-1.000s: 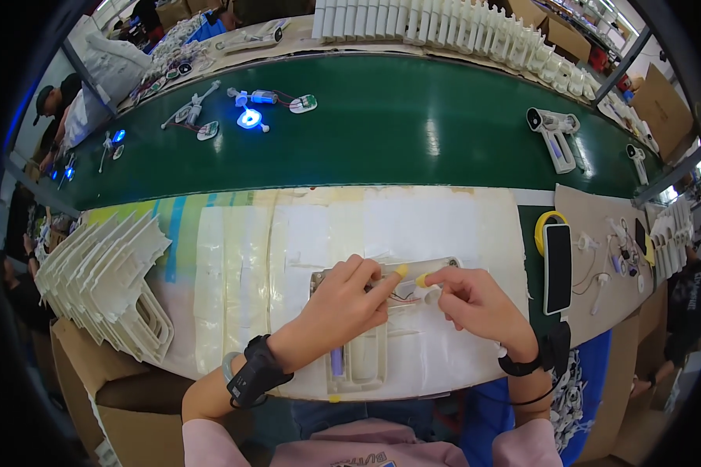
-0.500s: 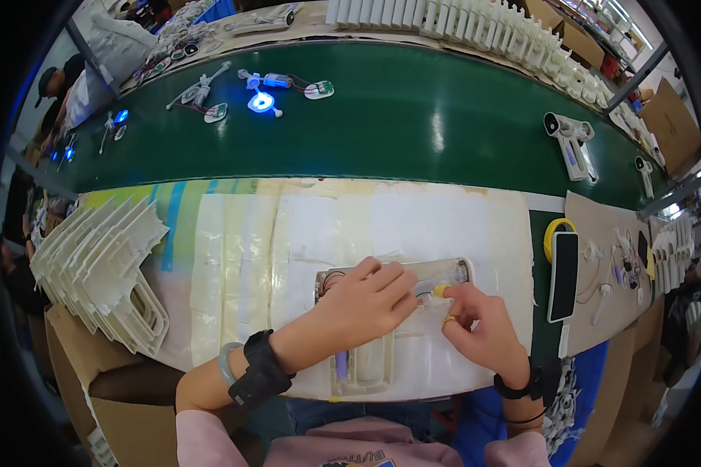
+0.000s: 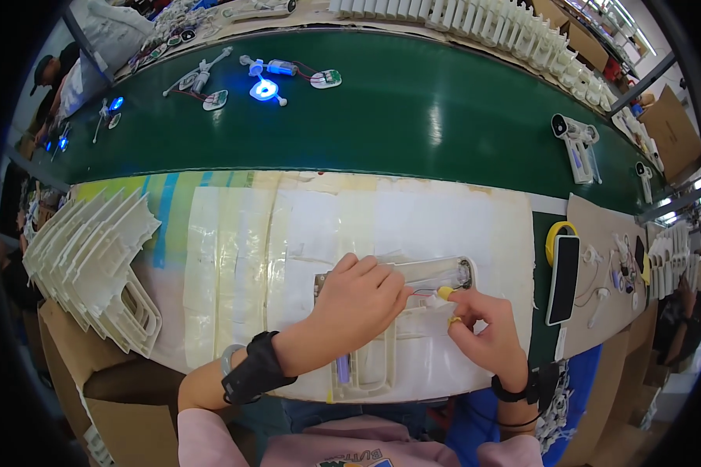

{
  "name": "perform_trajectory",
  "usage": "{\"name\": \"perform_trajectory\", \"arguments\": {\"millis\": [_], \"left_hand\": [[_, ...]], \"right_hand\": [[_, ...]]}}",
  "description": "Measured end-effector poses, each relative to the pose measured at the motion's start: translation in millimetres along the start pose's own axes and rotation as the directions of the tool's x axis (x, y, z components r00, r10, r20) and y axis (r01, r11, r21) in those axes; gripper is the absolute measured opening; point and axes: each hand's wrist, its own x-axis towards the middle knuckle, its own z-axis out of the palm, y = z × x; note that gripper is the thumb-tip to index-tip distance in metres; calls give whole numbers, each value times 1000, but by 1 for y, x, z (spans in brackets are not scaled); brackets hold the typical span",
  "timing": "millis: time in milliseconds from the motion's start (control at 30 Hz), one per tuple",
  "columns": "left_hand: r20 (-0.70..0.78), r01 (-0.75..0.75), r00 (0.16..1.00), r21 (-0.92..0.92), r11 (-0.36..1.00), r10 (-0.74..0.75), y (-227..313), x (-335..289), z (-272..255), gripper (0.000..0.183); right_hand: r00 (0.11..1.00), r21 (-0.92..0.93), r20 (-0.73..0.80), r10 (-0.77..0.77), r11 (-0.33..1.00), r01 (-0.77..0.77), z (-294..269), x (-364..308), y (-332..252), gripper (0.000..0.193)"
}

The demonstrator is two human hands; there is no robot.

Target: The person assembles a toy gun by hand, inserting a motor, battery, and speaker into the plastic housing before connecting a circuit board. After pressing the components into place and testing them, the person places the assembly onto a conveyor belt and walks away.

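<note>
An off-white plastic housing half (image 3: 466, 266) lies hollow side up on the white work surface, its looped handle (image 3: 382, 381) toward me. A purple cylindrical battery (image 3: 343, 369) sits inside the handle. My left hand (image 3: 358, 300) is closed over the housing's left part, fingers curled and hiding what is beneath. A thin red wire (image 3: 420, 295) runs from its fingertips toward my right hand (image 3: 484, 331). That hand is also closed, a yellow cover (image 3: 445, 293) on one fingertip, which touches a small whitish piece (image 3: 435, 303) beside the wire. Its exact kind is unclear.
Off-white housing shells (image 3: 93, 265) are stacked at left. Ahead, a green belt (image 3: 382, 117) carries wired assemblies, one with a lit blue ring (image 3: 264, 90), and a white handheld unit (image 3: 576, 148). A phone (image 3: 563, 280) and yellow tape roll (image 3: 561, 233) lie at right.
My left hand has shifted slightly left, and the red wire now shows between my hands. My right hand has moved slightly right. The view has shifted a little.
</note>
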Motion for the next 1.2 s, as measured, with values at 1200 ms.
{"name": "perform_trajectory", "arguments": {"millis": [1200], "left_hand": [[-25,-16,999,219,976,22,-4,-7,2,40]], "right_hand": [[721,-461,373,-584,558,690,46,25,-11,31]]}}
